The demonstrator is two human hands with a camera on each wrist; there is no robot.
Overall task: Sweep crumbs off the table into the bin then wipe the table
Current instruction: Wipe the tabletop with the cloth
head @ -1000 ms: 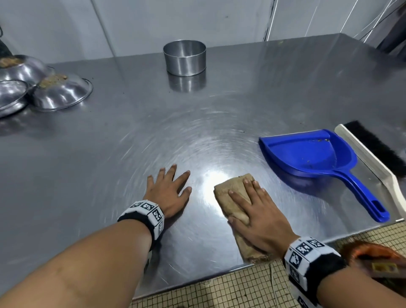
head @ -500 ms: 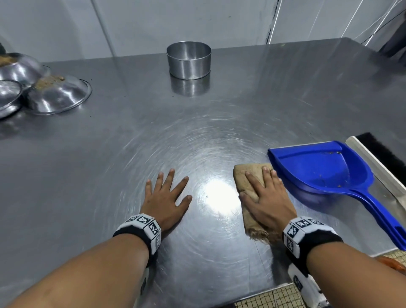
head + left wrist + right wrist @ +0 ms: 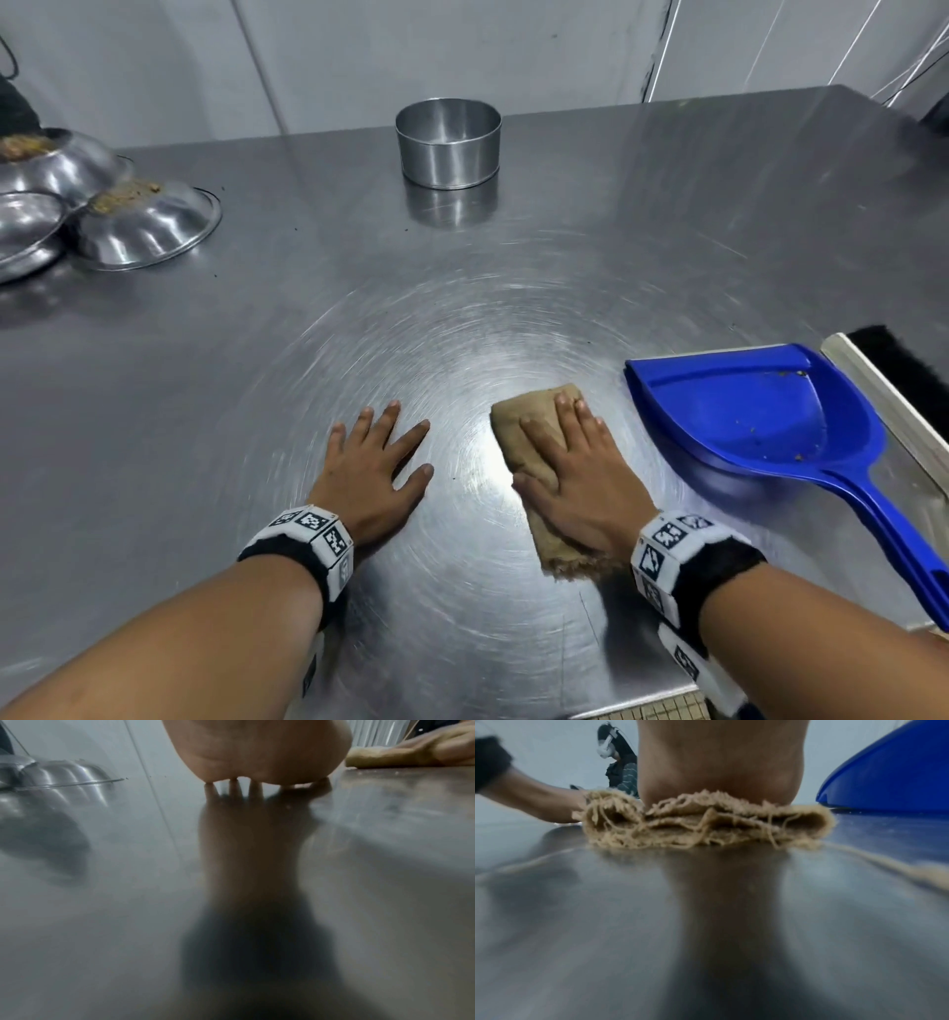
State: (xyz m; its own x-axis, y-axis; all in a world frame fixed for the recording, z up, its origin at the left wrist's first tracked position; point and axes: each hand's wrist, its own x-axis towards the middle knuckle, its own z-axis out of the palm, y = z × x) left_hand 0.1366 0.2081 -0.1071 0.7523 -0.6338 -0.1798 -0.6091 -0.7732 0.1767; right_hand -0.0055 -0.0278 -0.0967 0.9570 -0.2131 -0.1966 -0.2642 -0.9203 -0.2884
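Note:
My right hand [image 3: 575,462] lies flat with straight fingers on a folded tan cloth [image 3: 529,437], pressing it onto the steel table [image 3: 462,288]. The right wrist view shows the cloth's frayed edge [image 3: 706,823] under my palm. My left hand [image 3: 375,462] rests flat on the table just left of the cloth, fingers spread and holding nothing. A blue dustpan [image 3: 760,411] with a few crumbs in it lies right of the cloth. Beside it lies a brush [image 3: 888,380] with a white back and black bristles.
A round steel tin [image 3: 448,141] stands at the back centre. Steel bowls [image 3: 144,226] with crumbs on them are stacked upside down at the far left. A few dark specks lie near them. The table's front edge [image 3: 642,712] runs close to my forearms, with tiled floor below.
My right hand has slid the cloth away from the front edge and a little to the right, closer to the dustpan. The left hand has stayed flat in the same place.

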